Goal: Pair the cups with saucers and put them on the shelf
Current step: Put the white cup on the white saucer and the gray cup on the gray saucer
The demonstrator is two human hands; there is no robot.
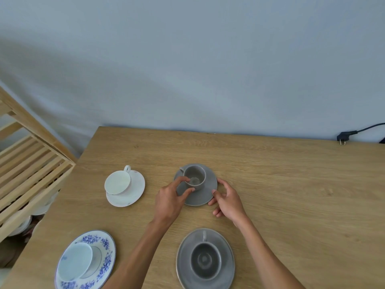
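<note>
My left hand pinches the small grey ceramic cup standing on its round grey saucer mid-table; my right hand grips the saucer's rim. If I lift unevenly toward the slatted wooden shelf, the cup could slide off

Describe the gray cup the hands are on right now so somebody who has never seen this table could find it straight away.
On the wooden table, look mid-table, right of the white cup and saucer. The small gray cup sits on a gray saucer, with the left hand on the cup and the right hand at the saucer's rim. The other gray cup, nearer the person, is wider.
</note>
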